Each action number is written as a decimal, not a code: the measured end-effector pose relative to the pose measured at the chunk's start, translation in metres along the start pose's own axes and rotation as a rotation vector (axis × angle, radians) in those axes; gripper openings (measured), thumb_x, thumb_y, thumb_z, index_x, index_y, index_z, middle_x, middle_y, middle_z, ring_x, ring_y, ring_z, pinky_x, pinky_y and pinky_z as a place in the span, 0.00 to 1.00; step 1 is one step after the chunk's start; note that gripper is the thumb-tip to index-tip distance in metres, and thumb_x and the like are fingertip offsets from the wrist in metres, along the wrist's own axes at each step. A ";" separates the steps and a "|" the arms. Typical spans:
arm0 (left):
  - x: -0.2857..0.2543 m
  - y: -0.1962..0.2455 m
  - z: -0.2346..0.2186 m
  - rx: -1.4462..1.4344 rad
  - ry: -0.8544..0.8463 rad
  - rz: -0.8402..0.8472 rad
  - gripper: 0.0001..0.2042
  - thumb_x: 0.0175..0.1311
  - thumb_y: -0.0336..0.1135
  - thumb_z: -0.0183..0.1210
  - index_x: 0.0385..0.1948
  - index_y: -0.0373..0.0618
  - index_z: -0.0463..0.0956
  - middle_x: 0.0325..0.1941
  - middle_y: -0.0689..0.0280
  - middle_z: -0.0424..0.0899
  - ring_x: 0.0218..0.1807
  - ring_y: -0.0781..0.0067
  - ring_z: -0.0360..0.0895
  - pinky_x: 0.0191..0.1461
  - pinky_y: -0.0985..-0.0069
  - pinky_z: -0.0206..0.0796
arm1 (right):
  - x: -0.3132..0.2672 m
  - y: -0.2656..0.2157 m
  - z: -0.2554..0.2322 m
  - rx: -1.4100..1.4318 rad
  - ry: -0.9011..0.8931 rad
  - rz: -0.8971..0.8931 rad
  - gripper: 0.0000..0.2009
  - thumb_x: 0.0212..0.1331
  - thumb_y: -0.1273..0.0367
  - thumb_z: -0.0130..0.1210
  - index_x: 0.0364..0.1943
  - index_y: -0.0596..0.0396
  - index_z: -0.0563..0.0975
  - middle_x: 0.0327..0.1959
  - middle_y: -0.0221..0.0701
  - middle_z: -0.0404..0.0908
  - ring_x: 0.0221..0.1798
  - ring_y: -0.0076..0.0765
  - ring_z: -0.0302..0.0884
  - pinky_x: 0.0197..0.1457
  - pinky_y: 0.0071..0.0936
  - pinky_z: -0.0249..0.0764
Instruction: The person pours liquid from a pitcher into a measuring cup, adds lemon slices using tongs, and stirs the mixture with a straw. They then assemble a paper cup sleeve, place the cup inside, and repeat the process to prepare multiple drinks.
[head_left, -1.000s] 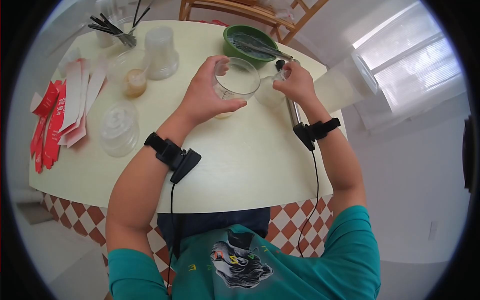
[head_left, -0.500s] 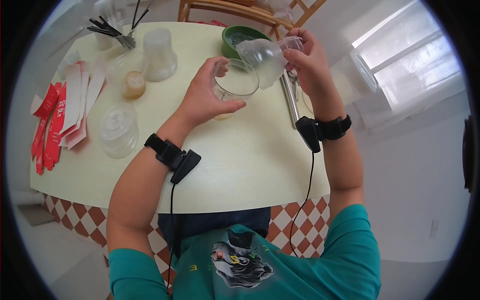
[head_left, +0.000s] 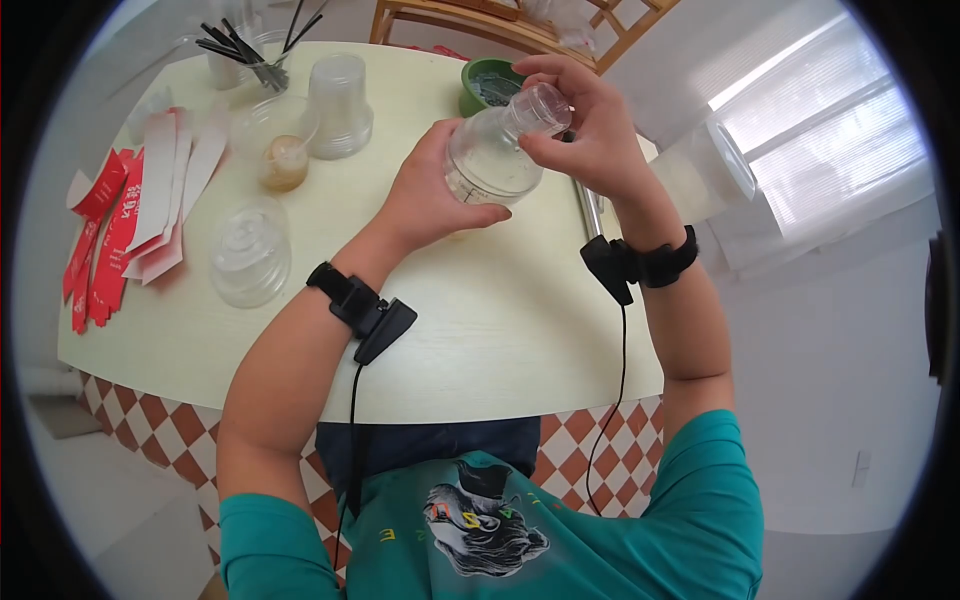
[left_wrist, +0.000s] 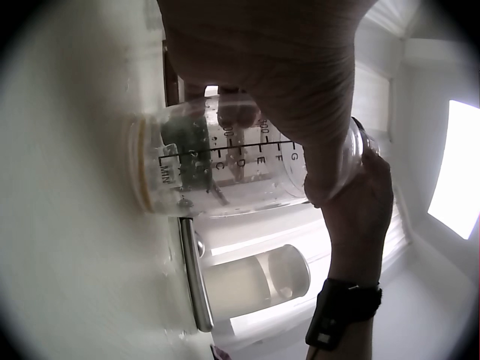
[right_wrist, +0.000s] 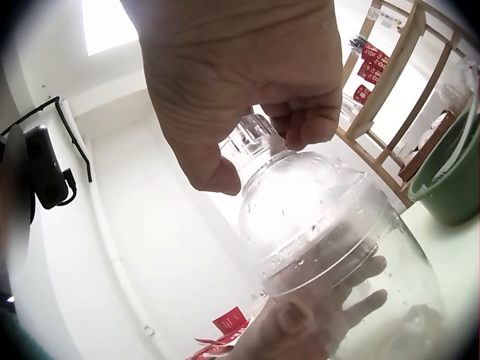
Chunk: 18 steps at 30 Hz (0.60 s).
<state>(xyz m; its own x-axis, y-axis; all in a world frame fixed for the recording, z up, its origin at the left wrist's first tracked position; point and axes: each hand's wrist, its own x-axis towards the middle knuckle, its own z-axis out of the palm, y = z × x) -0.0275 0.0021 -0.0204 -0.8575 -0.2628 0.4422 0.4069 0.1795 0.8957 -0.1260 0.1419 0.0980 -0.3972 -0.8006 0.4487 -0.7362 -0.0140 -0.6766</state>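
A clear jar with printed measuring marks (left_wrist: 232,154) stands on the table, and my left hand (head_left: 425,195) grips it round the side. On the jar's mouth sits a clear domed lid (right_wrist: 300,217) with a narrow cup-like top (head_left: 540,110). My right hand (head_left: 590,130) pinches that top between thumb and fingers. Water drops cling to the dome in the right wrist view. Whether the lid is seated all the way round, I cannot tell.
A green bowl (head_left: 470,98) and a metal tool (head_left: 590,210) lie beyond and right. At the left are stacked clear cups (head_left: 338,110), a cup with brown contents (head_left: 284,165), a clear lid (head_left: 250,255), red-and-white strips (head_left: 125,220) and black straws (head_left: 245,55). A large pale container (head_left: 700,175) stands right.
My right hand has lifted the clear domed lid from beside the green bowl, turned it over and brought it left onto the jar. My left hand has kept its grip on the jar.
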 end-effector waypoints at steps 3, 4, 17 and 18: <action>-0.003 0.004 0.001 0.020 0.034 0.006 0.42 0.32 0.35 0.76 0.56 0.42 0.63 0.53 0.59 0.75 0.56 0.64 0.74 0.59 0.69 0.67 | -0.002 -0.001 0.003 -0.030 -0.015 -0.014 0.23 0.38 0.71 0.62 0.46 0.55 0.76 0.35 0.25 0.76 0.37 0.20 0.72 0.38 0.19 0.72; -0.003 0.004 0.001 0.041 0.056 0.014 0.43 0.31 0.35 0.77 0.57 0.42 0.62 0.53 0.59 0.75 0.56 0.63 0.74 0.59 0.69 0.67 | -0.003 0.000 0.002 -0.027 -0.013 -0.013 0.23 0.38 0.71 0.62 0.46 0.55 0.76 0.35 0.25 0.76 0.37 0.20 0.72 0.38 0.19 0.72; -0.004 -0.001 0.000 -0.018 -0.008 0.002 0.43 0.32 0.34 0.77 0.57 0.45 0.62 0.54 0.62 0.75 0.56 0.67 0.73 0.60 0.70 0.67 | -0.016 0.001 0.012 -0.060 0.172 -0.015 0.25 0.40 0.67 0.68 0.47 0.54 0.74 0.34 0.29 0.78 0.36 0.26 0.73 0.40 0.24 0.72; -0.003 -0.002 0.000 -0.045 -0.012 -0.006 0.44 0.32 0.34 0.77 0.57 0.45 0.62 0.54 0.62 0.75 0.56 0.67 0.73 0.60 0.70 0.67 | -0.018 0.002 0.013 -0.104 0.209 -0.006 0.26 0.40 0.66 0.68 0.48 0.54 0.74 0.33 0.30 0.79 0.36 0.27 0.74 0.40 0.25 0.72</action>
<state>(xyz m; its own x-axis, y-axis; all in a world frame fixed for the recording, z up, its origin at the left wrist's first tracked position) -0.0256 0.0029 -0.0236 -0.8635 -0.2522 0.4368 0.4154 0.1356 0.8995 -0.1131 0.1480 0.0813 -0.4900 -0.6587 0.5710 -0.7870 0.0527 -0.6147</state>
